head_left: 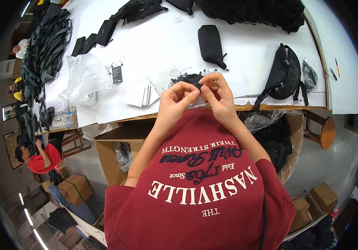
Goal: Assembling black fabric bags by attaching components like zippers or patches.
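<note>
Bunching blk fabric pc (192, 78) nr front edge of white-covered surface (158, 46), just past fingertips, w/ thin dark loops (178, 72) around it. Holding L hand (177, 100) & R hand (220, 99) close tog. in front of it, pinching thumb to forefinger on L, curling thumb & forefinger nrly tog. on R; not being able to tell if either grip is holding sth small or touching the pc. Seeing white card stack (136, 96) nr L hand, then blk tag (117, 75) and crumpled clear plastic bag (85, 75) further L. Having blk pouch (210, 43) lying beyond hands, and blk waist bag (285, 75) to R w/ strap hanging over edge, just beside clear bag w/ dark contents (310, 77). Spotting pen (337, 66) far R. Heaping blk pile (249, 14) at far side, dark straps (45, 54) at far L. Showing open cardboard box (118, 146) under surface on L, wooden stool (326, 133) on R. Noting person in red top (45, 162) well off L.
</note>
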The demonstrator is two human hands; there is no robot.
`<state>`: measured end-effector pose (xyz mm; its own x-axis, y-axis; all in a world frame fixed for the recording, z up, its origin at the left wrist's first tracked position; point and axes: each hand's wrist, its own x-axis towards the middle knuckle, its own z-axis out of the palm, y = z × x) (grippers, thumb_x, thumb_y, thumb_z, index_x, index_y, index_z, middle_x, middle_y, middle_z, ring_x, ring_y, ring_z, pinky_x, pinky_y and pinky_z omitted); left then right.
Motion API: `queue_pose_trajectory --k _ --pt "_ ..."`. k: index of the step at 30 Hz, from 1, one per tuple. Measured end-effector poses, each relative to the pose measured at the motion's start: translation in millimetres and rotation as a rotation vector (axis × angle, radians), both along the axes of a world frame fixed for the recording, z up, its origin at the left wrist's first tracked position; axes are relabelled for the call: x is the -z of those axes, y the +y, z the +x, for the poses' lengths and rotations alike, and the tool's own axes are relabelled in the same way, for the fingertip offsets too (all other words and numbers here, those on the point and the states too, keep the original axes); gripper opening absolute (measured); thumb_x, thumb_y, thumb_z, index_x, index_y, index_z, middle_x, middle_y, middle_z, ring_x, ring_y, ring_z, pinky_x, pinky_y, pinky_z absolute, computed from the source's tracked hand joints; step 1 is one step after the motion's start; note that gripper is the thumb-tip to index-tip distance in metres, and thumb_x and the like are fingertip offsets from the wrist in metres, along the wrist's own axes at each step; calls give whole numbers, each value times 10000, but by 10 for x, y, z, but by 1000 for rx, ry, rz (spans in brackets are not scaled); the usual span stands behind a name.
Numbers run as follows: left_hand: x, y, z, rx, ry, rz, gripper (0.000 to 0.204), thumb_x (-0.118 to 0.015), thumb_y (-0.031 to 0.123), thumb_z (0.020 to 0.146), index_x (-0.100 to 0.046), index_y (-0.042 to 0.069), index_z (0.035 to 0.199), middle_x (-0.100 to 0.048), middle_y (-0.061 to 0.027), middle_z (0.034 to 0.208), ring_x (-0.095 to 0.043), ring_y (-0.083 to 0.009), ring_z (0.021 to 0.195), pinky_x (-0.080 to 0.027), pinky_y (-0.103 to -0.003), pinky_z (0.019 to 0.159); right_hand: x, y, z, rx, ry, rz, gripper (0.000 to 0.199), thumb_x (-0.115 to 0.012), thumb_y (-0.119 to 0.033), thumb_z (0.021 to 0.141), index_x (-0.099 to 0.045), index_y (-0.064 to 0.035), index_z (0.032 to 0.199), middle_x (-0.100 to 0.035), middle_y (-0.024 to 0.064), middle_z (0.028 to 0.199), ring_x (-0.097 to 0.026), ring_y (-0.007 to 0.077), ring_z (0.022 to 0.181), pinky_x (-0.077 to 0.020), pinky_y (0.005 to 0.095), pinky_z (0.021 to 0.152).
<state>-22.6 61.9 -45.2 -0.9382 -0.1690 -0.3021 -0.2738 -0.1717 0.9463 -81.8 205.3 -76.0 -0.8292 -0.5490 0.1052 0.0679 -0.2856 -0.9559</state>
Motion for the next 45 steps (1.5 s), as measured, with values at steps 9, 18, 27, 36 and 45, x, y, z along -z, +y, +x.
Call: queue_pose_trajectory --k 9,18,27,36,45 --pt "43 -7 13 -9 32 4 93 -650 110 871 -631 20 890 -509 66 674 -407 4 601 -296 -160 531 -1 13 15 59 109 131 121 -530 -70 939 -467 -50 1041 -547 12 717 -486 59 660 -374 201 595" --pt "189 -123 -3 150 178 171 172 -649 73 865 -525 23 974 -533 32 720 -440 -9 620 -327 -176 550 -101 50 -22 -226 -192 -113 104 -529 -72 941 -462 -65 1021 -546 -20 773 -459 37 659 -335 182 579" --pt "96 -75 -6 72 192 -169 103 -644 109 879 -586 27 853 -524 57 650 -407 -10 578 -311 -191 527 -48 59 -240 -346 -249 -122 123 -459 -158 983 -438 -78 1075 -428 -40 646 -370 34 580 -267 180 534" --pt "-55 241 79 658 350 -671 123 -669 170 820 -621 59 844 -636 -96 773 -622 -272 723 -484 -355 634 240 -154 -492 -459 542 827 337 -662 -352 809 -597 -50 943 -620 117 879 -576 259 847 -456 354 770" --pt "-35 233 85 538 532 -630 139 -659 142 834 -606 54 927 -608 -91 909 -602 -261 852 -487 -349 741 428 10 -358 -327 526 1155 277 -666 -279 745 -579 -35 844 -639 142 794 -625 324 754 -486 414 679"
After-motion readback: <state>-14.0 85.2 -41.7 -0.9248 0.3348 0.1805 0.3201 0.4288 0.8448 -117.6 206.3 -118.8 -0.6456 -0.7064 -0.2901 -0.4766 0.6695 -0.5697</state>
